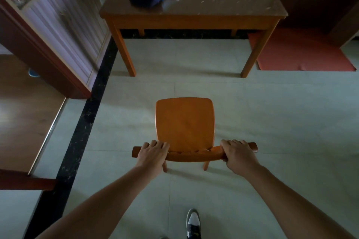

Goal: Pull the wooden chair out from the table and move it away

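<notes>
Wooden chair [185,122] at 6 o'clock, well clear of table [191,18] at 12. Left hand [152,152] & right hand [238,152] both wrapped tight on backrest rail [194,155]. Best keep pull even, legs w/o snagging, mind shoe [193,223] behind.

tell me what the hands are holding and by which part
Both hands, left and right, grip the orange wooden chair by the top rail of its backrest, one near each end.

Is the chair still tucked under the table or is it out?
Out. The wooden chair stands on open floor, apart from the table, with both hands on its backrest.
</notes>
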The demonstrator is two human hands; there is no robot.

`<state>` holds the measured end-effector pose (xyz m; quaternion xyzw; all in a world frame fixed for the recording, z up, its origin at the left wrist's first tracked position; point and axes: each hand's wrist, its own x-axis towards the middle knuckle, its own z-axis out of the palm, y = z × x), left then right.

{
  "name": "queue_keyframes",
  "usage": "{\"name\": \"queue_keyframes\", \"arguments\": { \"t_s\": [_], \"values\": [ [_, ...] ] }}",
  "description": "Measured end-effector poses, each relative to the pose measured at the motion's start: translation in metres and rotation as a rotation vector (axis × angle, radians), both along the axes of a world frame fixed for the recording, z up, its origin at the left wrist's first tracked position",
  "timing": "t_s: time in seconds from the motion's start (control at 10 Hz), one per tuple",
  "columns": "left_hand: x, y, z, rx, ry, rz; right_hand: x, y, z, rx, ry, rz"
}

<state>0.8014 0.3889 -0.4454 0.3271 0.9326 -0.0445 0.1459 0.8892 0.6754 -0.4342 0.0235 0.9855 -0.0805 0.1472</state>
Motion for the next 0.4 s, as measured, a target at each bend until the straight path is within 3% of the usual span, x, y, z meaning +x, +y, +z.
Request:
{"name": "queue_keyframes", "arguments": {
  "t_s": [0.2,0.4],
  "values": [
    [0.007,-0.018,0.027,0.417,-0.326,0.18,0.02,-0.011,0.025,-0.363,0.023,-0.127],
    [0.015,0.001,0.057,0.922,-0.277,0.435,0.015,-0.032,0.056,-0.701,0.338,-0.425]
  ]
}}
